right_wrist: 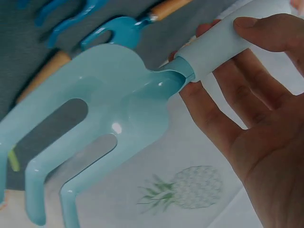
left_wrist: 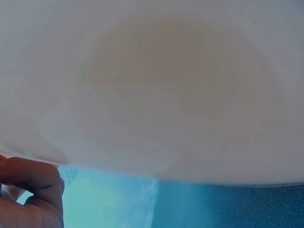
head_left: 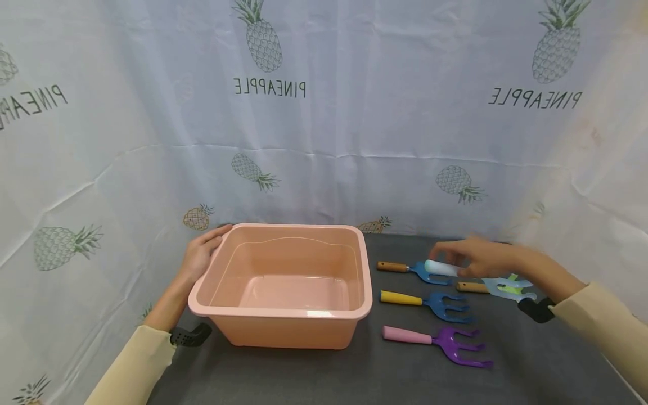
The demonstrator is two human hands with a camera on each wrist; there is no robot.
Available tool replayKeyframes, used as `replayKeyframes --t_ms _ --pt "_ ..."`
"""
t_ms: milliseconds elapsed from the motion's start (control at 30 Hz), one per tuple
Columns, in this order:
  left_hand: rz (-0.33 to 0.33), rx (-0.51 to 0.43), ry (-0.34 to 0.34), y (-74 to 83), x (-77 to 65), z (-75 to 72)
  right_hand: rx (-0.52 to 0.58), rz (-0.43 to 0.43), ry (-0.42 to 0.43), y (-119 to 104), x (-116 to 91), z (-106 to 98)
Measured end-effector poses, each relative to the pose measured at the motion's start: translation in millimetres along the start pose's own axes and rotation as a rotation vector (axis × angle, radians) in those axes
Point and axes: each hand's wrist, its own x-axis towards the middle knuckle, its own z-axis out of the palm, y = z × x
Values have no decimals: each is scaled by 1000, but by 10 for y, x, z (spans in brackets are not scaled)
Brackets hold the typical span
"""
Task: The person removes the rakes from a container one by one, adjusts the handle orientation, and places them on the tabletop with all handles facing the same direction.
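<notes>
My right hand (head_left: 473, 256) grips the white handle of a light-blue garden hand rake (right_wrist: 142, 95), thumb on one side and fingers on the other. In the head view its tines (head_left: 506, 284) hang over a wooden-handled tool (head_left: 472, 287) with a green end, most of which is hidden. At the left, my left hand (head_left: 198, 256) holds the rim of a pink plastic tub (head_left: 283, 329) near its back left corner. The left wrist view is mostly filled by the tub's pale wall (left_wrist: 166, 118), with curled fingers (left_wrist: 35, 175) at its edge.
Right of the tub lie a blue rake with a wooden handle (head_left: 392, 266), a blue rake with a yellow handle (head_left: 401, 298) and a purple rake with a pink handle (head_left: 407, 336). A pineapple-print curtain (head_left: 329, 124) hangs behind the dark table (head_left: 324, 377).
</notes>
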Motion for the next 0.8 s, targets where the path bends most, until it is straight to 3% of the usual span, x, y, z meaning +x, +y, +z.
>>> replayKeyframes --t_ms 233,400,800 --pt "8 13 11 9 -12 -10 57 -26 -4 231 -179 210" --pt "0 -1 10 12 -8 -6 83 9 1 401 -289 361" --pt "-1 -4 18 0 -5 -11 124 -18 15 721 -497 589"
